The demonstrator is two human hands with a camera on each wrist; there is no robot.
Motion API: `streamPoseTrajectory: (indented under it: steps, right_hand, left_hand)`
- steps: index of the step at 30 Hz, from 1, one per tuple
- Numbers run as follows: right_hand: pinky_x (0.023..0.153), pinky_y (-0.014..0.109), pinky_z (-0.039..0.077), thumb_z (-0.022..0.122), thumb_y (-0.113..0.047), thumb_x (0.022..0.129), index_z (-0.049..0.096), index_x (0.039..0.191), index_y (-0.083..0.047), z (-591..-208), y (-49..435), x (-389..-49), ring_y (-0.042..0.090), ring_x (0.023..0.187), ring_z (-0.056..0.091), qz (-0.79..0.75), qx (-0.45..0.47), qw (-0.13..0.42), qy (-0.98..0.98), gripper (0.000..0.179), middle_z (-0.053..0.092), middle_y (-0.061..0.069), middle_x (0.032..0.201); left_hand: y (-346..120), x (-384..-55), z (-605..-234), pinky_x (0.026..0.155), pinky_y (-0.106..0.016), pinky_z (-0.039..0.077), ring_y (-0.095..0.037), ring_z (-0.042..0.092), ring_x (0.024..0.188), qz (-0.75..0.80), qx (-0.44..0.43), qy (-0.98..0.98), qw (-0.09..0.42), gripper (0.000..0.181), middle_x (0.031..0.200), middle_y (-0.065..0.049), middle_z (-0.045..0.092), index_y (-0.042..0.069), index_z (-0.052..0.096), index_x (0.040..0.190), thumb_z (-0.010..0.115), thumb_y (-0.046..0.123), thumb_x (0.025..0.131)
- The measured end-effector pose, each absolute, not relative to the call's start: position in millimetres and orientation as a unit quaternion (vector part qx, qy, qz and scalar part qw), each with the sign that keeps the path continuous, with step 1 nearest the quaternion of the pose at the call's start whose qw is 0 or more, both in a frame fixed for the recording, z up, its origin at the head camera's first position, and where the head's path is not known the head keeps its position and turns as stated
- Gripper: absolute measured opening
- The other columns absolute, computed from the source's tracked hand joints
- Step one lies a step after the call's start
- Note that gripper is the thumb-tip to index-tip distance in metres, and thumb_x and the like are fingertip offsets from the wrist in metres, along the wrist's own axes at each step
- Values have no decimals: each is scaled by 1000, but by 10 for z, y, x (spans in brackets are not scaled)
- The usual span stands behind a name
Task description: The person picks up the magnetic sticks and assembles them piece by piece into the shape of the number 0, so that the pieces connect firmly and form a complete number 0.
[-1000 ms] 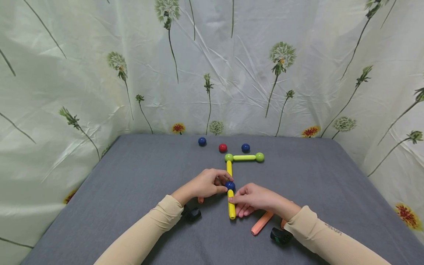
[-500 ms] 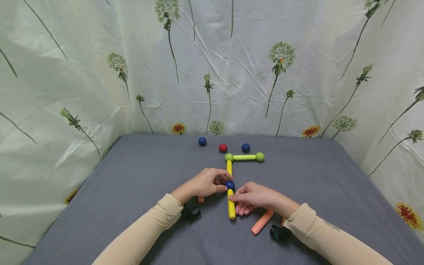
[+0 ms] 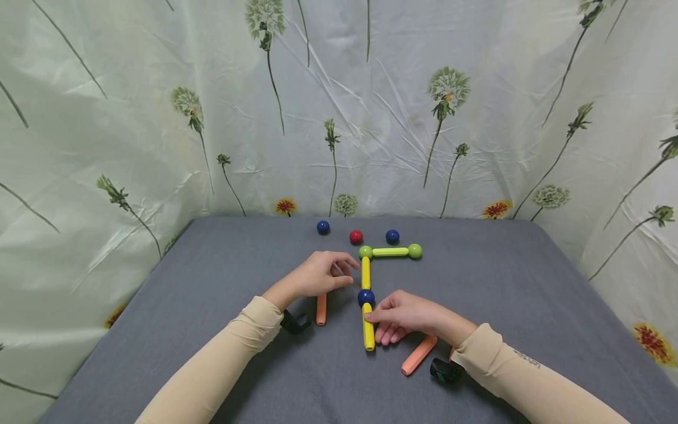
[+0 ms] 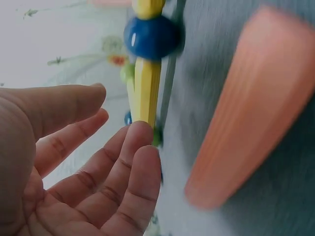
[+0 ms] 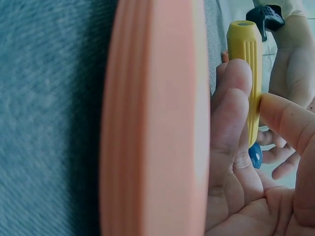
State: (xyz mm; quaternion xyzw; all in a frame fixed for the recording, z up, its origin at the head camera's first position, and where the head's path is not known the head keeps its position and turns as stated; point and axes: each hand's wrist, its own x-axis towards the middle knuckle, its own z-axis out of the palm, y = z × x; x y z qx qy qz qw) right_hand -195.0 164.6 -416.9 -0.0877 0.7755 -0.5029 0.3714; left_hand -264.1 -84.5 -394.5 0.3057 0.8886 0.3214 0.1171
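Observation:
In the head view, my right hand (image 3: 405, 315) pinches the near yellow rod (image 3: 369, 337) between thumb and fingers. That rod's far end meets a blue ball (image 3: 366, 297). From the ball, a second yellow rod (image 3: 366, 272) runs away to a green ball (image 3: 365, 252), where a lime-green rod (image 3: 390, 252) turns right to another green ball (image 3: 415, 251). My left hand (image 3: 320, 274) hovers just left of the far yellow rod, fingers loosely curved, holding nothing. The left wrist view shows its thumb and fingertips (image 4: 146, 160) spread apart.
A salmon-coloured rod (image 3: 321, 312) lies beneath my left wrist, another salmon rod (image 3: 418, 355) beside my right hand, with part of one more under the right wrist. Two blue balls, one of them this blue ball (image 3: 323, 227), and a red ball (image 3: 356, 237) sit toward the back of the grey-covered table (image 3: 254, 253).
My left hand has let go of the blue ball and moved back and slightly left, uncovering the ball and more of the salmon rod. My right hand stays on the near yellow rod.

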Motion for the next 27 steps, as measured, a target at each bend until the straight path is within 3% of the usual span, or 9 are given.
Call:
streamPoseTrajectory:
  steps: [6,15,27]
  right_hand:
    - [60,18,55,67,-36,107,78,101,-6,-4183,1645,-1958,3,62,67,-501,-85,374,776,33,76,-2,75]
    - [60,18,55,67,-36,107,78,102,-6,-4190,1656,-1963,2,62,67,-499,-79,378,776,32,75,-2,75]
    - [59,17,54,67,-37,107,77,101,-6,-4161,1641,-1955,3,62,67,-499,-83,378,775,33,75,-2,75]
  left_hand:
    - [-1010,-2820,-3885,84,-37,60,-17,72,95,313,271,907,77,29,115,-8,77,12,73,131,74,18,102]
    - [-1079,-3084,-3903,69,-31,54,-17,68,82,330,236,913,44,28,108,-10,75,8,73,130,73,13,102]
    - [-965,-3364,-3951,79,-37,56,-22,70,86,334,202,920,22,32,109,-11,75,8,71,133,72,14,102]
